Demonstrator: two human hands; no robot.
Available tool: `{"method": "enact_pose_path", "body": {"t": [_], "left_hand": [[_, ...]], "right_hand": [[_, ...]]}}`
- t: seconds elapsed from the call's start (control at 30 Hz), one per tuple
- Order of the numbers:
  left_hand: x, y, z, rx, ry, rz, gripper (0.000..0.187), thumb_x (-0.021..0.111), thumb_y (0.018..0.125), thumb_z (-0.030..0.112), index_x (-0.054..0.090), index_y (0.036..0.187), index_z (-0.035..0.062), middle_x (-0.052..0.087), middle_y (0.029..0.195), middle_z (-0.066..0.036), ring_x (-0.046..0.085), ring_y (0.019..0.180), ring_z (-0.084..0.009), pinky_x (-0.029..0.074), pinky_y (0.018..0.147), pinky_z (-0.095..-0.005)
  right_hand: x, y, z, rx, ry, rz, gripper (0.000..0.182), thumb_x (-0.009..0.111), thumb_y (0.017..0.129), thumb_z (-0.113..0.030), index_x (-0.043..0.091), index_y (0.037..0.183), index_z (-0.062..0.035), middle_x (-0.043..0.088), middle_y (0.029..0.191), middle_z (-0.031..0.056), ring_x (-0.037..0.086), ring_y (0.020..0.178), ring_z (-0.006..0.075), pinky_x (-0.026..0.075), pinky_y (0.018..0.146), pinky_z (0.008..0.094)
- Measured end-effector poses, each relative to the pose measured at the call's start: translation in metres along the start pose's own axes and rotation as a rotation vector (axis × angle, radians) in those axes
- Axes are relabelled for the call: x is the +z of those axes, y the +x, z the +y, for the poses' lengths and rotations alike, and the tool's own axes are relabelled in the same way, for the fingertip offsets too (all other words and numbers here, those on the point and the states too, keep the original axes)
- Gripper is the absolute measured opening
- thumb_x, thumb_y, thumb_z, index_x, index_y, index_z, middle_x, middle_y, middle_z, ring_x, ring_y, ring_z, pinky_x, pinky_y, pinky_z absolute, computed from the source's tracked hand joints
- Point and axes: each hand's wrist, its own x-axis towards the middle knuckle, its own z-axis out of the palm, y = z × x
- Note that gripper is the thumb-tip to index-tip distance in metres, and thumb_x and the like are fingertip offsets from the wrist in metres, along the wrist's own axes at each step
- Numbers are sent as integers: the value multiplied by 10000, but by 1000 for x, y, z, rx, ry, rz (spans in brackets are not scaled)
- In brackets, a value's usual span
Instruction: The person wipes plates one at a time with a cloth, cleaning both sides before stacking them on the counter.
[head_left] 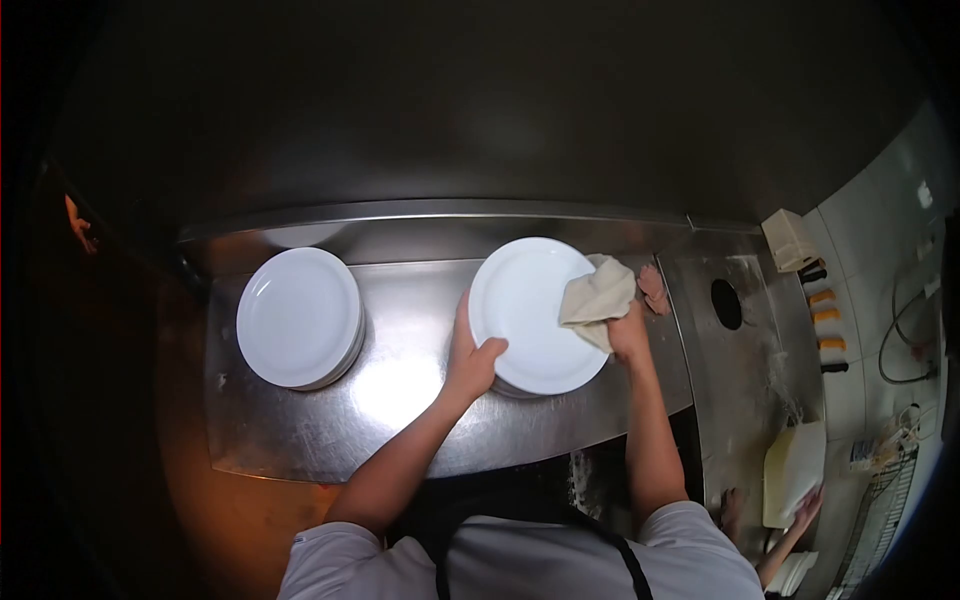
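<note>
A white round plate (pixel 530 310) is tilted toward me over the steel counter, with the edges of more plates showing just beneath it. My left hand (pixel 474 355) grips its left rim, thumb on the upper face. At the right side of the plate, my right hand (pixel 628 335) is closed on a beige cloth (pixel 600 298) that lies against the plate's face and rim. To the left stands a stack of white plates (pixel 298 318). Whether the upper plate rests on those below cannot be made out.
The steel counter (pixel 400 440) has a raised back edge. Rightward is another steel surface with a round dark hole (pixel 727 304). Knives (pixel 826 315) with orange and black handles hang by the tiled wall. Another person's hand (pixel 808 508) touches a pale yellow container (pixel 790 475).
</note>
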Motion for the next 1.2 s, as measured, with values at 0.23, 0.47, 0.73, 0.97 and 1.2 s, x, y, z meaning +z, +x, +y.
{"method": "enact_pose_path", "body": {"t": [0.23, 0.47, 0.73, 0.97, 1.2], "left_hand": [[-29, -16, 6, 87, -89, 139, 876, 510, 711, -11, 201, 1530, 16, 420, 1451, -206, 433, 1344, -308, 338, 1132, -384], [-44, -9, -14, 271, 175, 80, 863, 550, 696, -25, 251, 1506, -12, 460, 1411, -181, 449, 1319, -291, 334, 1123, -358], [-31, -11, 10, 73, 36, 174, 911, 524, 671, -33, 223, 1530, 21, 433, 1444, -195, 436, 1347, -291, 336, 1132, -370], [-35, -8, -10, 168, -56, 186, 843, 500, 693, -46, 264, 1502, -12, 440, 1431, -189, 431, 1345, -282, 347, 1118, -355], [-33, -10, 1, 148, -34, 128, 879, 538, 691, -9, 230, 1515, -9, 428, 1443, -199, 416, 1360, -300, 318, 1136, -365]], "right_hand": [[92, 12, -94, -446, -894, -115, 812, 746, 770, -350, 429, 1406, 43, 424, 1470, 283, 383, 1394, 402, 297, 1162, 474], [131, -12, -110, -551, -357, -737, 792, 606, 888, -317, 266, 1521, 17, 270, 1575, 243, 245, 1473, 375, 169, 1224, 441], [33, 10, -87, -623, -946, -653, 784, 636, 841, -265, 320, 1507, 2, 297, 1569, 226, 295, 1453, 375, 170, 1220, 477], [115, -19, -96, -716, -410, -678, 662, 585, 886, -285, 401, 1457, -5, 389, 1507, 243, 358, 1399, 396, 189, 1216, 482], [1, -28, -69, -588, -717, -706, 793, 694, 770, -200, 370, 1462, 10, 386, 1522, 214, 320, 1450, 321, 170, 1223, 479]]}}
